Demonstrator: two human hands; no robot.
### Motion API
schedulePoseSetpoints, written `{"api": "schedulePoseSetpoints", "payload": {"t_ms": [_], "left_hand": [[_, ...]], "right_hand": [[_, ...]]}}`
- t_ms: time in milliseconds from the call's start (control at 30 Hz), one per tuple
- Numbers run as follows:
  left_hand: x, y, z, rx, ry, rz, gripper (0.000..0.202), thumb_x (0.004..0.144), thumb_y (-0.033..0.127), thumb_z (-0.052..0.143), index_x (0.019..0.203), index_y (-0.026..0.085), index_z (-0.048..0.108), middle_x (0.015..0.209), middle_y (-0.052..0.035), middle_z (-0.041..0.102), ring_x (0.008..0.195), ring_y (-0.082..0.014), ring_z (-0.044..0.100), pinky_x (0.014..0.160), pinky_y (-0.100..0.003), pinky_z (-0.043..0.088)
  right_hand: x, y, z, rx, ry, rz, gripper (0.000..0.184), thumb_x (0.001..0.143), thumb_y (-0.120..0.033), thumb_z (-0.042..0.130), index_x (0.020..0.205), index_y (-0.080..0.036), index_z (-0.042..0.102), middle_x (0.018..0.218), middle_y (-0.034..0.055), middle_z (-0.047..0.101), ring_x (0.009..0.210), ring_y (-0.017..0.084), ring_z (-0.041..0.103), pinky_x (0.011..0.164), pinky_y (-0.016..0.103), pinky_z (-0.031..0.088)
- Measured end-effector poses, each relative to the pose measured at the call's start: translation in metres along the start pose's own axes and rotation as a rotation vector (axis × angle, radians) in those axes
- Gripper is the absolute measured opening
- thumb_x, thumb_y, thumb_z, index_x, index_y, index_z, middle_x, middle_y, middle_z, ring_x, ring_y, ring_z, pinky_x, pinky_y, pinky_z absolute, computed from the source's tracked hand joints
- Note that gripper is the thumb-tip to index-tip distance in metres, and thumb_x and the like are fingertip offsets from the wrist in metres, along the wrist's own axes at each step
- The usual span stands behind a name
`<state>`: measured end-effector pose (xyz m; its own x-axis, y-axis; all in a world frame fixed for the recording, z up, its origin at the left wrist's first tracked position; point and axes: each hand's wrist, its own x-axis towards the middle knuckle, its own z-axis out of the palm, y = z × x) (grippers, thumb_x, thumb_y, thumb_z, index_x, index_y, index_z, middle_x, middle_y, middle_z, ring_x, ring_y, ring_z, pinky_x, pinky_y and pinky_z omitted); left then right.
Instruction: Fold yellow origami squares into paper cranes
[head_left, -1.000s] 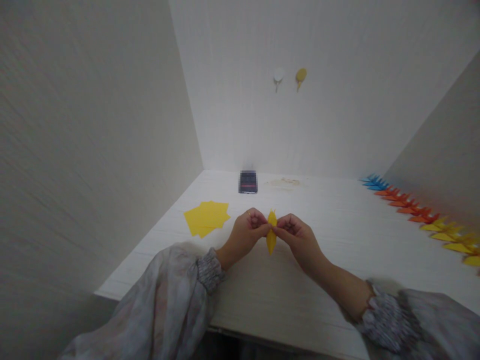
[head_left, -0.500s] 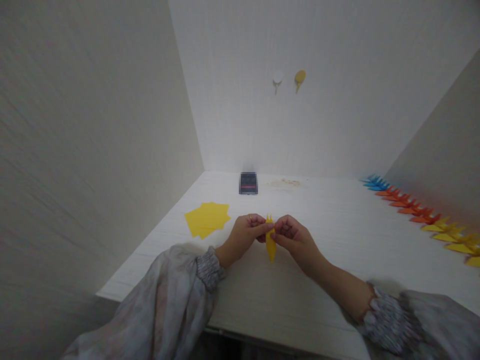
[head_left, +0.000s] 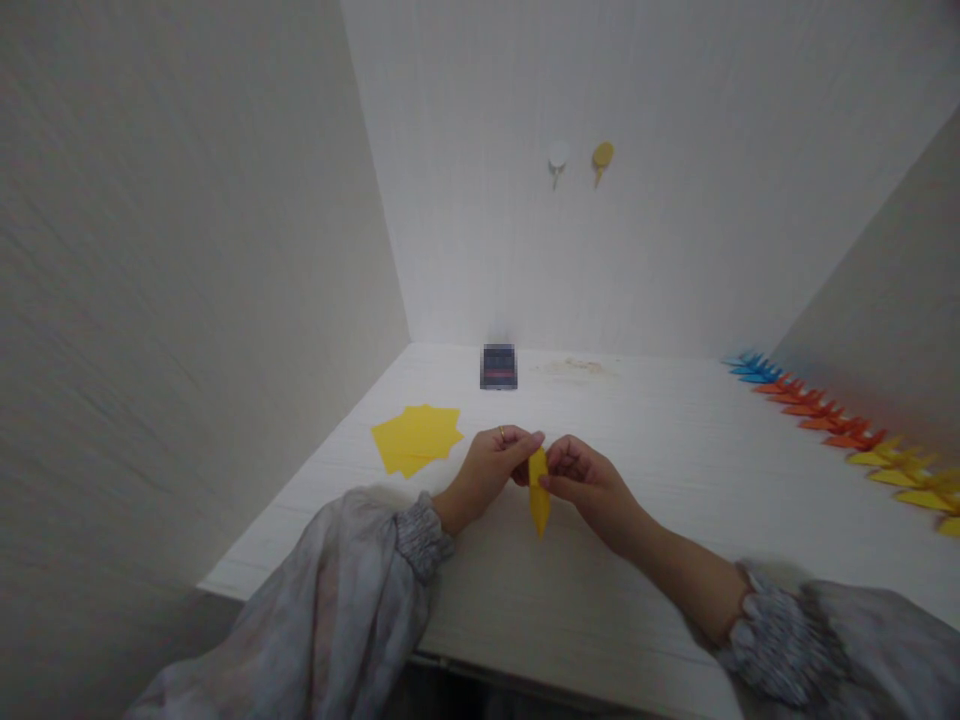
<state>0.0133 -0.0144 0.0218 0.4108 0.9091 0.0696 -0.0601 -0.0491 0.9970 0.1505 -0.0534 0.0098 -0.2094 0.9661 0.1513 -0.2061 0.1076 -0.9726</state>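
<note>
A narrow folded piece of yellow origami paper (head_left: 539,500) hangs between my two hands over the front of the white table, its pointed end toward me. My left hand (head_left: 496,468) pinches its upper end, thumb on top. From the other side my right hand (head_left: 585,482) grips its right edge between thumb and fingers, the other fingers curled. The paper's far tip is hidden behind my left thumb. Left of my hands lies a fanned stack of yellow paper squares (head_left: 417,440).
A small dark box-like object (head_left: 499,367), blurred out, stands near the back wall. Folded paper cranes in blue (head_left: 752,367), orange-red (head_left: 821,412) and yellow (head_left: 904,472) line the right side. A white hook (head_left: 557,158) and a yellow hook (head_left: 602,156) are on the wall.
My left thumb has moved up to the far end of the yellow paper. The two thin points that stuck out there no longer show. The paper's near tip sits slightly closer to me.
</note>
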Motion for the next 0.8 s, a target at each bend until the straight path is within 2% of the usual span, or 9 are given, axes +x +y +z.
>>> {"api": "schedulePoseSetpoints", "payload": {"t_ms": [167, 333, 433, 600, 700, 800], "left_hand": [[-0.0003, 0.0005, 0.0001, 0.015, 0.035, 0.006, 0.032, 0.070, 0.041, 0.056, 0.057, 0.013, 0.049, 0.044, 0.0041, 0.048, 0.039, -0.0051, 0.044, 0.039, -0.018, 0.034], [-0.0004, -0.0011, -0.0009, 0.036, 0.060, 0.007, 0.033, 0.072, 0.042, 0.054, 0.055, 0.013, 0.047, 0.043, 0.0037, 0.049, 0.037, -0.0055, 0.044, 0.038, -0.018, 0.035], [0.0004, -0.0022, -0.0014, 0.003, 0.034, 0.001, 0.033, 0.072, 0.043, 0.054, 0.059, 0.013, 0.049, 0.045, 0.0032, 0.050, 0.039, -0.0054, 0.046, 0.041, -0.018, 0.037], [0.0019, -0.0043, -0.0007, -0.120, -0.041, -0.052, 0.031, 0.057, 0.031, 0.070, 0.077, 0.013, 0.053, 0.057, 0.0029, 0.058, 0.046, -0.0060, 0.051, 0.047, -0.019, 0.041], [0.0021, -0.0044, -0.0003, -0.145, -0.010, -0.016, 0.029, 0.059, 0.028, 0.069, 0.077, 0.012, 0.053, 0.056, 0.0033, 0.057, 0.046, -0.0051, 0.050, 0.048, -0.018, 0.041], [0.0026, -0.0045, 0.0002, -0.138, 0.046, 0.032, 0.026, 0.061, 0.027, 0.068, 0.077, 0.013, 0.052, 0.053, 0.0048, 0.054, 0.047, -0.0047, 0.049, 0.049, -0.018, 0.040]], "right_hand": [[-0.0010, -0.0013, 0.0003, 0.038, -0.071, 0.011, 0.024, 0.064, -0.023, 0.067, 0.069, -0.020, 0.044, 0.072, -0.0013, 0.060, 0.070, 0.014, 0.057, 0.064, 0.028, 0.042], [-0.0014, -0.0008, 0.0004, 0.007, -0.053, 0.018, 0.023, 0.063, -0.023, 0.067, 0.069, -0.020, 0.044, 0.071, -0.0013, 0.060, 0.069, 0.014, 0.057, 0.063, 0.028, 0.042], [-0.0011, -0.0005, -0.0012, -0.023, 0.007, 0.001, 0.022, 0.064, -0.022, 0.066, 0.069, -0.020, 0.045, 0.067, -0.0025, 0.057, 0.065, 0.012, 0.055, 0.060, 0.026, 0.041], [0.0017, 0.0001, -0.0047, -0.025, 0.152, -0.053, 0.028, 0.063, -0.023, 0.068, 0.077, -0.021, 0.044, 0.064, -0.0053, 0.054, 0.058, 0.010, 0.053, 0.057, 0.025, 0.041], [0.0034, 0.0001, -0.0037, -0.027, 0.197, -0.042, 0.032, 0.061, -0.025, 0.069, 0.083, -0.022, 0.046, 0.064, -0.0047, 0.056, 0.060, 0.012, 0.055, 0.059, 0.026, 0.042], [0.0039, -0.0004, -0.0023, -0.152, 0.181, 0.012, 0.017, 0.067, -0.032, 0.062, 0.074, -0.019, 0.053, 0.066, -0.0001, 0.060, 0.064, 0.014, 0.057, 0.063, 0.028, 0.044]]}}
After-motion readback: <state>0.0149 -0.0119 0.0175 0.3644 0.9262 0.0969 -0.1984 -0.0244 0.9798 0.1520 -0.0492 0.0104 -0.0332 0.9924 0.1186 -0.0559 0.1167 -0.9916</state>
